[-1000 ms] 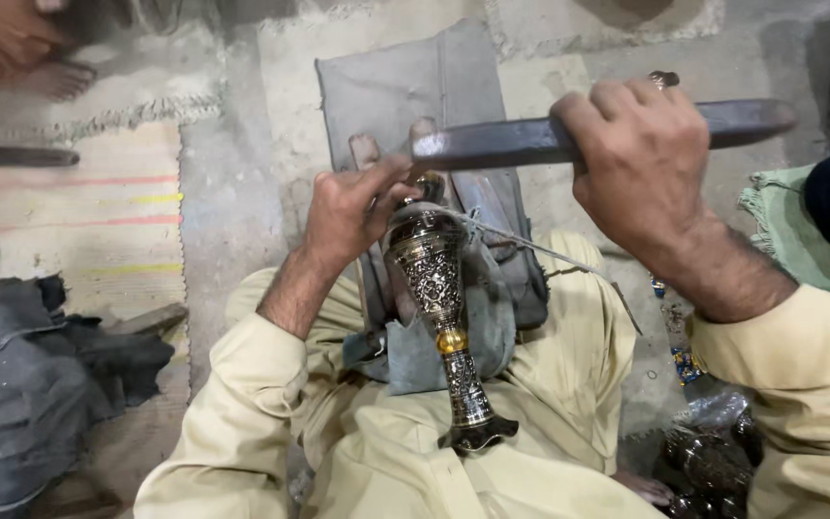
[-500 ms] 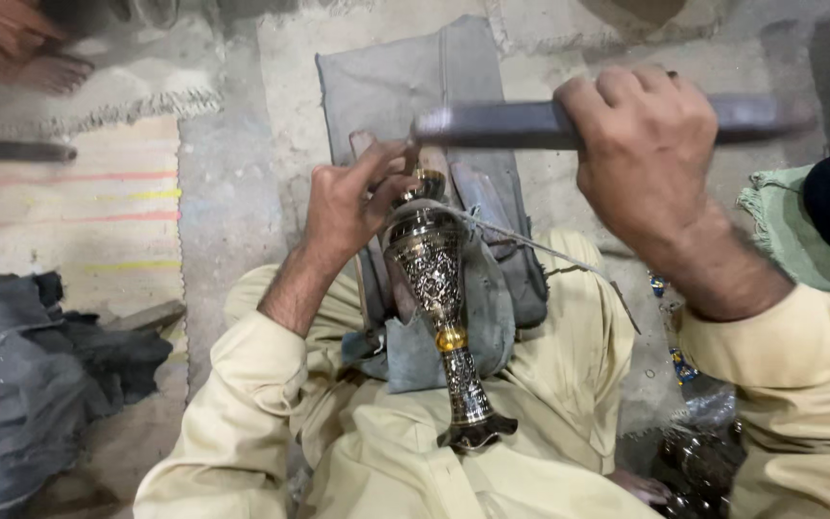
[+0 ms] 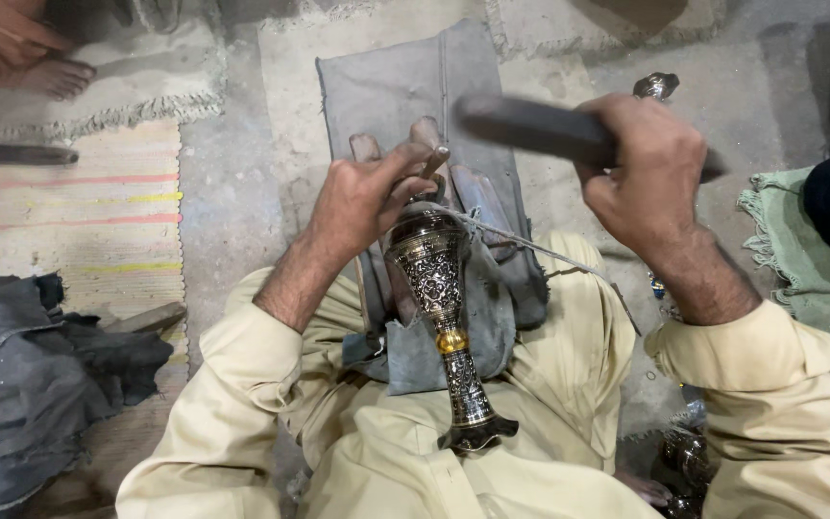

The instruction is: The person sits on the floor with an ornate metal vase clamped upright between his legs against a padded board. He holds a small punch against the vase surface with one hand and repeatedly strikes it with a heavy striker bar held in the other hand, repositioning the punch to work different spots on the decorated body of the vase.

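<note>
The left hand [image 3: 362, 197] has its fingers closed on a small punch [image 3: 433, 160] at the top of the engraved metal vase [image 3: 437, 288] lying on the lap, while the right hand [image 3: 647, 173] has its fingers clamped on a dark hammer [image 3: 530, 125] above it.

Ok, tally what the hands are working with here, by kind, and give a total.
Engraved metal vase: 1
Dark metal bar, held in right hand: 1
Small punch, held in left hand: 1
Grey cloth pad: 1
Total: 4
</note>
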{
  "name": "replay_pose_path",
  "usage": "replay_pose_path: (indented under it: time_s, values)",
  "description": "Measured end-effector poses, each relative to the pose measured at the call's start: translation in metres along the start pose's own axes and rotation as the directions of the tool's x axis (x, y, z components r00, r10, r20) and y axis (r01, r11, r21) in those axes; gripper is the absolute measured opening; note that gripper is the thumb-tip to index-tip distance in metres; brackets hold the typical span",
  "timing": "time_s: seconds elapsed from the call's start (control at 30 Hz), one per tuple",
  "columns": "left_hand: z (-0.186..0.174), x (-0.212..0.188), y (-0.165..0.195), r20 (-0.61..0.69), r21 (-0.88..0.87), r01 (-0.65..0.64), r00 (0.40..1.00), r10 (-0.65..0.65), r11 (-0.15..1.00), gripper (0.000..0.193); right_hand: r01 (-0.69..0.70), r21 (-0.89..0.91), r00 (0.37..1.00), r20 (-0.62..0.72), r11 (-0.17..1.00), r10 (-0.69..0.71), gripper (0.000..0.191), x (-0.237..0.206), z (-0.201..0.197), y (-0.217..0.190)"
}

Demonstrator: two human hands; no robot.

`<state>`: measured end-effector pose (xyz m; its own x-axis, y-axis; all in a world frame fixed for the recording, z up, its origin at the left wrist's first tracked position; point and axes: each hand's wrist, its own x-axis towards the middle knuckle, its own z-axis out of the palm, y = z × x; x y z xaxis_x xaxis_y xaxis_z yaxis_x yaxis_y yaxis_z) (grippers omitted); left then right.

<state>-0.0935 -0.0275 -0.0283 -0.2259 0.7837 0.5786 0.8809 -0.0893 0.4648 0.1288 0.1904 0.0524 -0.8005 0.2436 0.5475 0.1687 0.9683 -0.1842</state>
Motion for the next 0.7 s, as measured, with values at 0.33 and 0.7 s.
replay_pose_path:
  time_s: [0.33,0.7]
  values:
    - [0.003,0.002,0.001,0.028,0.028,0.056,0.998,-0.057,0.998,0.042,0.1,-0.081,0.995,0.009,0.992,-0.1,0.034,0.003,-0.003,-0.009]
    - [-0.001,0.005,0.003,0.057,0.09,0.034,0.998,-0.039,0.995,0.06,0.071,-0.071,0.997,0.02,0.995,-0.07,0.028,0.001,-0.004,0.0]
